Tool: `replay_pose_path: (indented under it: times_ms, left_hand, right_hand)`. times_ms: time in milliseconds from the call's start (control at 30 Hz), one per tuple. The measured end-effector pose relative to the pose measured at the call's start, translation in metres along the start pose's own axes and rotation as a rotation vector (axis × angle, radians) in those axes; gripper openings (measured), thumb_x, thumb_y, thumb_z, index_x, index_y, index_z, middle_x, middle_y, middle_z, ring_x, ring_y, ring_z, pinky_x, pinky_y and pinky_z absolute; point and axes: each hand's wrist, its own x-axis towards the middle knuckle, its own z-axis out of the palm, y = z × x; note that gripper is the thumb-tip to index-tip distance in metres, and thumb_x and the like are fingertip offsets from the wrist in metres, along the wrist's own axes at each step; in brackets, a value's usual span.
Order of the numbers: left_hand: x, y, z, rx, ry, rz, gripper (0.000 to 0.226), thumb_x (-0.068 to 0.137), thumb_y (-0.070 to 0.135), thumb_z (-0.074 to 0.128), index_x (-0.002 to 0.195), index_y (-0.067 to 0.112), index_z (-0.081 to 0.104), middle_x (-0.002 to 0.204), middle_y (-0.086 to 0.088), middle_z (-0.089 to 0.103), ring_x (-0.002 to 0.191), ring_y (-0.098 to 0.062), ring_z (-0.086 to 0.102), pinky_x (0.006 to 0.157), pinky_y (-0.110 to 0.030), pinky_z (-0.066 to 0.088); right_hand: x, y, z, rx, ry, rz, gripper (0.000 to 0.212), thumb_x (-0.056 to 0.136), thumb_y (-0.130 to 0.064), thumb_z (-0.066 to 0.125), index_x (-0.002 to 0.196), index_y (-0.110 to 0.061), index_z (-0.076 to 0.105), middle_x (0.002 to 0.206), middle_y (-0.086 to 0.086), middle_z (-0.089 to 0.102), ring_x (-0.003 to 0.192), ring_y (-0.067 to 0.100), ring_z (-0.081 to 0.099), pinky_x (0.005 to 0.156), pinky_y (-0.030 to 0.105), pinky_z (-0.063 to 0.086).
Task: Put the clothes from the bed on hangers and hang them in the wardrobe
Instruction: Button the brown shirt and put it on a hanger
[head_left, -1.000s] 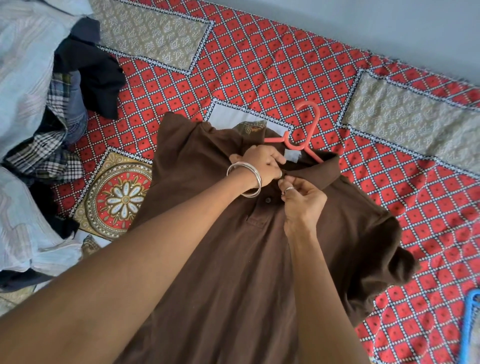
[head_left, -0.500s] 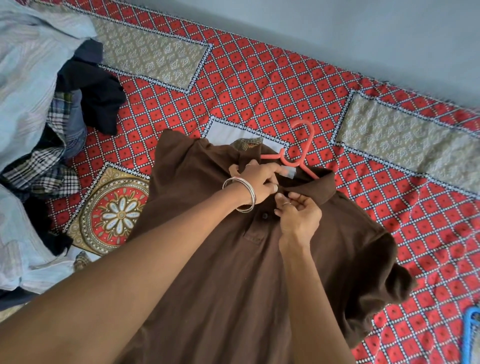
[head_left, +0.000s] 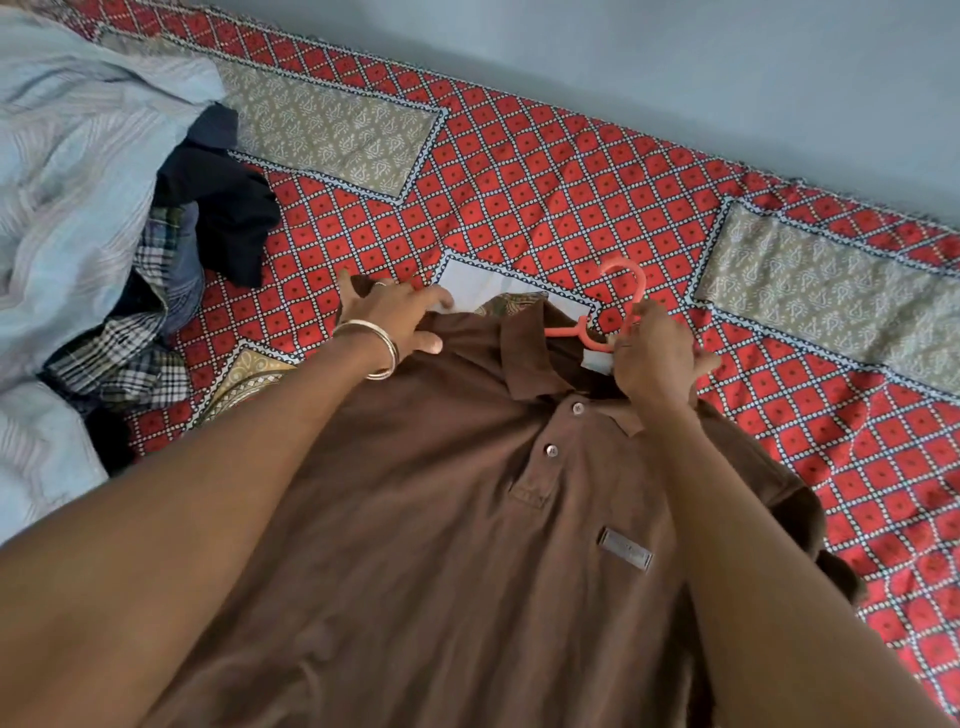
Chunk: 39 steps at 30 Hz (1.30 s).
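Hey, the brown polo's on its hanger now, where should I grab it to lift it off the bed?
Probably take the coral hanger by the neck just below its hook, coming from the collar end, where the right hand already is. The hook lies flat and exposed beyond the collar of the brown polo, so lifting there should carry the shirt evenly.

The brown polo shirt (head_left: 441, 545) is showing matt knitted cloth with shiny buttons (head_left: 577, 408). The coral hanger (head_left: 621, 291) is looking like smooth plastic. Glossy metal bangles (head_left: 382, 351) are gleaming; the bedsheet (head_left: 519, 187) is looking like printed woven cloth.
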Motion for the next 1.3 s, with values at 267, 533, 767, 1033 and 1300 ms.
replay_pose_path:
  times_ms: [267,533,767,1033,1300]
  left_hand:
    - [0.013,-0.03,-0.015,0.16,0.145,-0.38,0.03,0.098,0.037,0.041,0.115,0.024,0.061,0.12,-0.01,0.058,0.119,-0.032,0.049,0.105,-0.049,0.019]
    - [0.023,0.046,-0.009,0.012,0.063,0.265,0.04,0.095,0.045,0.046,0.131,0.028,0.053,0.128,0.001,0.054,0.124,-0.021,0.043,0.104,-0.043,0.019]
    - [0.032,0.08,-0.009,-0.627,0.11,-0.031,0.023,0.091,0.038,0.059,0.111,0.027,0.066,0.114,0.005,0.066,0.112,-0.018,0.055,0.092,-0.03,0.029]
    - [0.027,0.084,-0.004,-0.515,0.135,-0.098,0.023,0.095,0.035,0.053,0.11,0.022,0.065,0.114,0.0,0.066,0.114,-0.024,0.054,0.11,-0.045,0.018]
    - [-0.002,0.082,-0.018,-0.547,0.266,-0.008,0.018,0.095,0.03,0.054,0.108,0.023,0.063,0.112,0.006,0.064,0.113,-0.018,0.054,0.108,-0.044,0.016]
  right_hand:
    - [0.023,0.009,-0.02,0.248,-0.001,0.129,0.016,0.086,-0.01,0.068,0.101,-0.01,0.07,0.092,0.005,0.068,0.101,0.024,0.062,0.089,0.03,0.042]
    - [0.041,0.028,-0.014,0.416,-0.102,0.024,0.014,0.084,-0.008,0.07,0.096,-0.009,0.064,0.092,0.01,0.071,0.084,0.023,0.067,0.079,0.034,0.054]
    - [0.05,0.028,-0.021,0.312,-0.083,-0.083,0.018,0.081,-0.008,0.071,0.098,-0.009,0.065,0.084,0.003,0.067,0.083,0.024,0.066,0.075,0.031,0.051]
    - [0.027,0.043,-0.023,0.267,-0.059,0.024,0.041,0.089,-0.037,0.067,0.117,-0.008,0.063,0.091,0.003,0.061,0.099,0.024,0.06,0.078,0.029,0.041]
    - [0.006,0.026,-0.046,0.515,-0.071,-0.07,0.015,0.084,-0.019,0.072,0.094,-0.016,0.061,0.084,0.001,0.068,0.082,0.018,0.064,0.075,0.033,0.052]
